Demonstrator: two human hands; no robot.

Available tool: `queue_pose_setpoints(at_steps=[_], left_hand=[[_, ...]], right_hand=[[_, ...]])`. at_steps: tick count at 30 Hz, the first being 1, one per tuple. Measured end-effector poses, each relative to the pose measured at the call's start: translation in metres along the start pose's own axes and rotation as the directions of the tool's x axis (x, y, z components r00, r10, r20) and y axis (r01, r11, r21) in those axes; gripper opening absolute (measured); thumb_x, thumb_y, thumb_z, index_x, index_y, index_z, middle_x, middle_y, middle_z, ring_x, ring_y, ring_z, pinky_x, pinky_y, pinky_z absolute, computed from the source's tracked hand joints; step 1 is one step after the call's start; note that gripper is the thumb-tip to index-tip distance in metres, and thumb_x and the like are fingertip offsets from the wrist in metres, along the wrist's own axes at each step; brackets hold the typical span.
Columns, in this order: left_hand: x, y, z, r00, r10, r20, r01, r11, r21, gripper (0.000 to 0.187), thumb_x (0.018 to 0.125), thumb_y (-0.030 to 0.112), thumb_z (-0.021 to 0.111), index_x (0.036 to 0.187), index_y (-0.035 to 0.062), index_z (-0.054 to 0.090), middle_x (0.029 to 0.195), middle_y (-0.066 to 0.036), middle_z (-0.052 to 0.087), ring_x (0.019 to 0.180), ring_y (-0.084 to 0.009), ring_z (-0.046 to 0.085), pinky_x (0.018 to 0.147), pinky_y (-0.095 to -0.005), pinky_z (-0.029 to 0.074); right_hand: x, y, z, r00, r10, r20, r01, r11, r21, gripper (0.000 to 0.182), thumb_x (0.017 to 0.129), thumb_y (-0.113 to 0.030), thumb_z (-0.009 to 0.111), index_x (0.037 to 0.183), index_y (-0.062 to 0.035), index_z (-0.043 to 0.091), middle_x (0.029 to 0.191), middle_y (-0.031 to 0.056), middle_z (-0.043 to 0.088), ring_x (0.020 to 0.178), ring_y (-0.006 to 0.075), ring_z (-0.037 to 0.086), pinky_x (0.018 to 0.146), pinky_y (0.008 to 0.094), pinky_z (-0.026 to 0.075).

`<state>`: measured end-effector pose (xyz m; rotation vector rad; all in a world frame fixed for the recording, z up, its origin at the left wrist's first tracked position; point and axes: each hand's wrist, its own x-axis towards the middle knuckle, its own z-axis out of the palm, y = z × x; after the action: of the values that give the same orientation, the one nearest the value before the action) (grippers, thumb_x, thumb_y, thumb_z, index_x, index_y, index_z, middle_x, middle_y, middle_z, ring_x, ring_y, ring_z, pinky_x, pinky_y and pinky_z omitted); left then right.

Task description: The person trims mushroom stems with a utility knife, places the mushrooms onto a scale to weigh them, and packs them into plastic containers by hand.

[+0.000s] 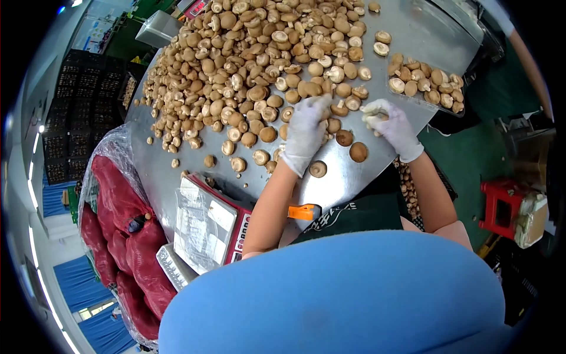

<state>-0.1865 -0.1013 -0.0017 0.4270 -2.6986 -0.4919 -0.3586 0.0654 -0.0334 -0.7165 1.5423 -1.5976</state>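
A large heap of brown-capped shiitake mushrooms [247, 59] covers the far side of a metal table [348, 171]. My left hand [306, 133], in a white glove, reaches to the heap's near edge. Its fingers are bent inward among the mushrooms, and what lies under them is hidden. To the right, my right hand [395, 127], gloved too, is held above the table edge. Its fingers are curled in a pinch around a small pale-brown piece, apparently a mushroom, mostly covered by the glove. Loose mushrooms, including a dark-capped mushroom [358, 151], lie between my hands.
A clear tray [433, 100] of mushrooms sits at the table's right edge. At left are a red scale [242, 227] bearing plastic packaging [203, 221], and red mesh sacks [135, 253]. An orange-handled tool [302, 212] lies near my body. A red stool [501, 203] stands right.
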Motion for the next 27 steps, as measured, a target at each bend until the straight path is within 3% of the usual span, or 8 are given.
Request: queue_pose_setpoints(at_steps=[2, 7, 9, 12, 15, 20, 25, 27], left_hand=[[-0.008, -0.003, -0.008, 0.907, -0.421, 0.031, 0.322, 0.642, -0.696, 0.048, 0.088, -0.002, 0.060, 0.136, 0.0071, 0.056, 0.122, -0.007, 0.061, 0.106, -0.0210, 0.060, 0.096, -0.0339, 0.051], [-0.026, -0.031, -0.058, 0.798, -0.583, 0.153, 0.149, -0.054, -0.987, 0.044, 0.096, 0.023, 0.053, 0.132, -0.0030, 0.055, 0.126, -0.015, 0.063, 0.105, -0.0249, 0.065, 0.093, -0.0370, 0.054], [-0.035, -0.031, -0.062, 0.685, -0.702, 0.195, 0.053, -0.219, -0.974, 0.042, 0.098, 0.026, 0.053, 0.120, -0.0084, 0.060, 0.117, -0.014, 0.067, 0.103, -0.0273, 0.067, 0.095, -0.0385, 0.055], [-0.047, -0.032, -0.054, 0.645, -0.735, 0.208, 0.251, -0.053, -0.966, 0.034, 0.098, 0.027, 0.055, 0.109, -0.0046, 0.063, 0.110, -0.013, 0.068, 0.099, -0.0262, 0.066, 0.088, -0.0353, 0.055], [-0.048, -0.006, -0.060, 0.752, -0.621, 0.221, 0.358, 0.103, -0.928, 0.017, 0.095, 0.015, 0.062, 0.105, 0.0015, 0.062, 0.094, -0.007, 0.067, 0.078, -0.0148, 0.063, 0.070, -0.0248, 0.049], [-0.038, 0.032, -0.044, 0.754, -0.557, 0.349, 0.642, 0.511, -0.571, 0.034, 0.091, 0.010, 0.071, 0.124, 0.0039, 0.064, 0.088, 0.001, 0.062, 0.071, -0.0077, 0.056, 0.069, -0.0216, 0.048], [-0.031, 0.048, -0.003, 0.993, -0.082, 0.083, 0.107, 0.925, -0.366, 0.043, 0.084, 0.004, 0.072, 0.126, 0.0117, 0.066, 0.105, -0.006, 0.063, 0.089, -0.0207, 0.064, 0.079, -0.0301, 0.055], [-0.028, 0.054, 0.007, 0.989, -0.006, 0.150, -0.018, 0.987, 0.157, 0.044, 0.079, 0.000, 0.071, 0.121, 0.0125, 0.068, 0.109, -0.012, 0.064, 0.092, -0.0281, 0.066, 0.080, -0.0345, 0.055]], right_hand=[[0.008, 0.010, 0.014, 0.892, -0.451, 0.038, 0.433, 0.826, -0.361, 0.026, 0.088, -0.002, 0.064, 0.113, -0.0045, 0.068, 0.107, 0.0077, 0.068, 0.099, 0.0167, 0.064, 0.085, 0.0292, 0.053], [0.026, 0.004, 0.042, 0.846, -0.390, 0.365, 0.512, 0.400, -0.760, 0.037, 0.086, -0.003, 0.065, 0.119, -0.0179, 0.070, 0.114, 0.0081, 0.067, 0.108, 0.0291, 0.064, 0.091, 0.0356, 0.054], [0.037, 0.007, 0.042, 0.836, -0.415, 0.359, 0.533, 0.462, -0.709, 0.035, 0.086, -0.005, 0.066, 0.119, -0.0180, 0.070, 0.110, 0.0078, 0.068, 0.103, 0.0298, 0.065, 0.088, 0.0365, 0.054], [0.047, 0.015, 0.039, 0.855, -0.431, 0.289, 0.506, 0.573, -0.645, 0.030, 0.086, -0.013, 0.070, 0.117, -0.0158, 0.071, 0.101, 0.0042, 0.070, 0.089, 0.0269, 0.069, 0.081, 0.0365, 0.056], [0.034, -0.036, 0.021, 0.965, 0.181, 0.190, -0.116, 0.944, -0.308, 0.039, 0.090, -0.018, 0.065, 0.129, -0.0103, 0.064, 0.103, 0.0054, 0.068, 0.079, 0.0097, 0.064, 0.061, 0.0263, 0.053], [0.000, -0.028, -0.020, 0.964, 0.063, 0.258, -0.147, 0.936, 0.320, 0.055, 0.097, -0.030, 0.053, 0.147, -0.0080, 0.047, 0.107, 0.0058, 0.063, 0.072, 0.0087, 0.060, 0.051, 0.0165, 0.047], [-0.022, -0.001, -0.037, 0.974, 0.188, 0.125, -0.220, 0.916, 0.335, 0.036, 0.098, -0.036, 0.055, 0.119, -0.0073, 0.061, 0.086, 0.0050, 0.063, 0.058, 0.0069, 0.054, 0.044, 0.0170, 0.038], [-0.031, -0.019, -0.032, 0.943, 0.306, 0.128, -0.322, 0.938, 0.130, 0.025, 0.094, -0.032, 0.062, 0.091, -0.0076, 0.064, 0.068, 0.0035, 0.059, 0.046, 0.0067, 0.046, 0.042, 0.0192, 0.037]])
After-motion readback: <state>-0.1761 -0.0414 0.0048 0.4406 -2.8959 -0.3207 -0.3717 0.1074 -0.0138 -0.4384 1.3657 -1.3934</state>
